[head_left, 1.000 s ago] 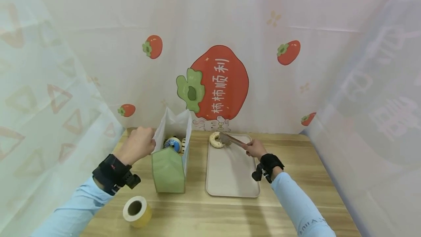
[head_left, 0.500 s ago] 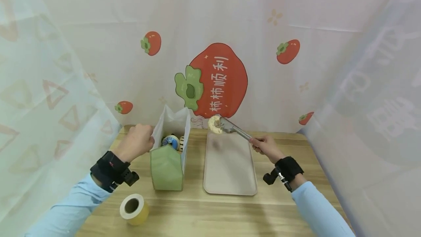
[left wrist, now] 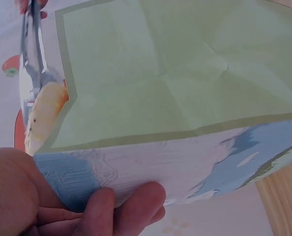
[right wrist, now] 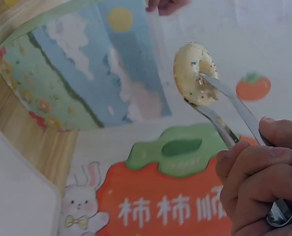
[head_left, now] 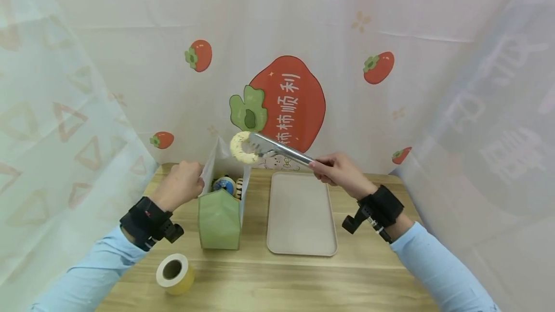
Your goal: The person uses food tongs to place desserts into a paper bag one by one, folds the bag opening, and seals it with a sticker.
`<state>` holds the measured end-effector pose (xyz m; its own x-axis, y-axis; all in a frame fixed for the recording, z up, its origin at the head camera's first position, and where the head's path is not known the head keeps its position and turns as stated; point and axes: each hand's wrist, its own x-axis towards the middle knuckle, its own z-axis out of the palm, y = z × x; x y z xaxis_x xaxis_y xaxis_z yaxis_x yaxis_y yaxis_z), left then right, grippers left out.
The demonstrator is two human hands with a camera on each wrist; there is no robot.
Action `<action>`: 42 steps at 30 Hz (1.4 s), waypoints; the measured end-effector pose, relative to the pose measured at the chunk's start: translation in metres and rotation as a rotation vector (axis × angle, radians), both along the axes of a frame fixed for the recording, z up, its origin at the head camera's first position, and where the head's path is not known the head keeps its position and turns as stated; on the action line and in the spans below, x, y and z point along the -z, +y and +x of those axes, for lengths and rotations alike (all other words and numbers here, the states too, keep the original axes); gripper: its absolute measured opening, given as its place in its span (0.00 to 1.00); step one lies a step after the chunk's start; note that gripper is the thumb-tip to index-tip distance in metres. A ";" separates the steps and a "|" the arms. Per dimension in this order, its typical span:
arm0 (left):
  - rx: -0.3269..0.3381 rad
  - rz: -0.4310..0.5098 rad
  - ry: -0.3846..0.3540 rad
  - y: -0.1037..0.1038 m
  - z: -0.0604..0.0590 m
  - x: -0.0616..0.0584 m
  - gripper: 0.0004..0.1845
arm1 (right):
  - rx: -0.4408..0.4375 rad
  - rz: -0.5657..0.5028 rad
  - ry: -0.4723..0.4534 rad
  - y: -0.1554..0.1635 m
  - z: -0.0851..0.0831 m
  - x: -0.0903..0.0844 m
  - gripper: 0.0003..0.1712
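Observation:
My right hand (head_left: 344, 175) grips metal tongs (head_left: 286, 152), whose tips pinch a pale speckled donut (head_left: 239, 147). In the head view the donut appears above the open mouth of a paper bag (head_left: 220, 223), before the back curtain. The right wrist view shows one tong tip in the donut's hole and the other at its outer edge. At the bag's left rim, my left hand (head_left: 182, 184) holds the paper, its fingers (left wrist: 141, 206) bent against the printed side. Inside the bag lie a blue-iced donut (head_left: 224, 184) and a striped one (head_left: 239, 188), both partly hidden.
A beige tray (head_left: 302, 215) lies on the wooden table right of the bag. Near the front left stands a roll of yellow tape (head_left: 175, 273). Printed curtains (head_left: 321, 28) enclose the back and sides.
The tongs have lifted the speckled donut off the tray and carried it up and left to the bag. My left hand stays at the bag's rim.

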<state>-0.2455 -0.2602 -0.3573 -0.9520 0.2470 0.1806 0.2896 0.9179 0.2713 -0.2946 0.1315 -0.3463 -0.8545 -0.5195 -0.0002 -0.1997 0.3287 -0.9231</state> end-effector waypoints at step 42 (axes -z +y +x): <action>-0.036 -0.033 0.095 -0.001 0.005 0.006 0.15 | -0.271 0.757 0.435 -0.151 -0.028 -0.052 0.26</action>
<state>-0.2409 -0.2611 -0.3636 -0.9393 0.2206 0.2629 0.2797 0.9359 0.2140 -0.3227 -0.0198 -0.2946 -0.7076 -0.6947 -0.1289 -0.6383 0.7067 -0.3053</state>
